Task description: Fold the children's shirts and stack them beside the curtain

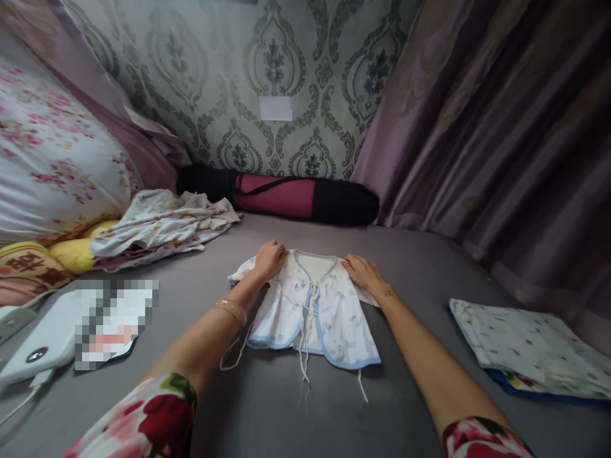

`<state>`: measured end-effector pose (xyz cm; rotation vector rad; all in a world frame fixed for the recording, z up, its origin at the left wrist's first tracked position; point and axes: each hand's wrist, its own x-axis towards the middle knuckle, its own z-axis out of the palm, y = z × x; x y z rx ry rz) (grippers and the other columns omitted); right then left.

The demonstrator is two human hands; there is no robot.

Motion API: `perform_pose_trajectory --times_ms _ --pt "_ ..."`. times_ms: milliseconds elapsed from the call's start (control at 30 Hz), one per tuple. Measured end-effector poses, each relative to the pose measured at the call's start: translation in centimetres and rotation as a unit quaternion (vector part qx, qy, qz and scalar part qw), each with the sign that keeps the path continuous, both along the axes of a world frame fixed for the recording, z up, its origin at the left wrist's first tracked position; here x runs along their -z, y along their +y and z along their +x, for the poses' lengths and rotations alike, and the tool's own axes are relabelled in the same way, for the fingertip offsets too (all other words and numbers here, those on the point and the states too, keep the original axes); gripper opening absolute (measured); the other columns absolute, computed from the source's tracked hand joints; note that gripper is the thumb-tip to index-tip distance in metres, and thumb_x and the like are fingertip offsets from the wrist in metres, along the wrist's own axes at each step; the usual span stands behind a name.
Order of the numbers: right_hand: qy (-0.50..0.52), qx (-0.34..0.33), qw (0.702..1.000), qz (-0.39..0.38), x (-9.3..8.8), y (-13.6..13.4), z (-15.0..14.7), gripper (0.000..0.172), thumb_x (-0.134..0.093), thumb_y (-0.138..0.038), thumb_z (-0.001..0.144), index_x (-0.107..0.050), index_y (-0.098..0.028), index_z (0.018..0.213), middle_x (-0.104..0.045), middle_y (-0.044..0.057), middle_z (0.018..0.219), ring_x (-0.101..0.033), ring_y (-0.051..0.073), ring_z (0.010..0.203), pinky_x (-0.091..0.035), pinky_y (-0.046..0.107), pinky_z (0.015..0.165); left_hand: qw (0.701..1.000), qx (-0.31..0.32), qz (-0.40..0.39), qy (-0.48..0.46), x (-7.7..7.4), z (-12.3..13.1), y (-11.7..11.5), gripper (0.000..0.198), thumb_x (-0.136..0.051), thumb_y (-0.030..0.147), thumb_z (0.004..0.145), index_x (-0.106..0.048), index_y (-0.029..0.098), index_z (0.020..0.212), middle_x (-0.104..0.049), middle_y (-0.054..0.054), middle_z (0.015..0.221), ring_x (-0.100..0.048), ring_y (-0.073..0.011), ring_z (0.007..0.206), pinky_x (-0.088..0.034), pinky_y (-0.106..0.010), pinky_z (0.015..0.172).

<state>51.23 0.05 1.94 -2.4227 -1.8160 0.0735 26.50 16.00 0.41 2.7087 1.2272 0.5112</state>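
Observation:
A small white baby shirt (289, 305) with blue edging, a faint print and thin tie strings lies spread on the grey bed sheet, its neckline away from me. My left hand (271, 261) is closed on its left shoulder, beside the neckline. At the other shoulder my right hand (363, 272) has its fingers curled onto the cloth. Strings are tied at the shirt's middle, and loose ends hang below the hem. My forearms partly cover both sleeves.
A white power bank (52, 337) with a cable and a blurred-out phone-like item (114, 327) lie at left. Crumpled clothes (162, 222) and a floral pillow (57, 146) are behind. Folded cloth (529, 343) sits at right. A black-and-maroon bag (277, 197) lies along the wall.

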Motion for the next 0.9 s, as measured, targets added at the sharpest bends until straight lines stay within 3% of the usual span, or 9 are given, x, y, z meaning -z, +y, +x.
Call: perform_pose_trajectory --times_ms 367,700,900 --pt "0.014 0.006 1.0 -0.002 0.5 4.4 2.2 0.03 -0.035 -0.036 0.099 -0.059 -0.021 0.108 -0.065 0.011 0.116 -0.059 0.023 0.104 -0.039 0.03 0.079 1.0 -0.019 -0.02 0.008 0.8 2.7 4.3 0.03 -0.043 0.032 0.092 -0.067 0.016 0.098 -0.061 -0.012 0.1 -0.056 -0.0234 0.098 -0.04 -0.032 0.086" --pt "0.098 -0.028 0.994 0.047 1.9 7.1 3.1 0.026 -0.052 -0.027 0.091 -0.065 -0.017 0.111 -0.065 0.01 0.113 -0.057 0.019 0.105 -0.039 0.025 0.089 0.996 -0.024 -0.091 0.011 1.1 3.6 4.8 0.032 -0.048 0.04 0.089 -0.066 0.019 0.106 -0.068 -0.009 0.11 -0.059 -0.0252 0.104 -0.041 -0.032 0.082" --pt "0.085 0.007 0.994 0.066 2.4 7.8 1.9 0.022 -0.052 -0.032 0.092 -0.066 -0.018 0.102 -0.066 0.009 0.107 -0.057 0.02 0.104 -0.039 0.026 0.088 0.994 -0.038 -0.105 0.01 1.3 5.0 4.7 0.032 -0.047 0.04 0.09 -0.068 0.019 0.103 -0.07 -0.011 0.106 -0.062 -0.025 0.102 -0.041 -0.03 0.079"
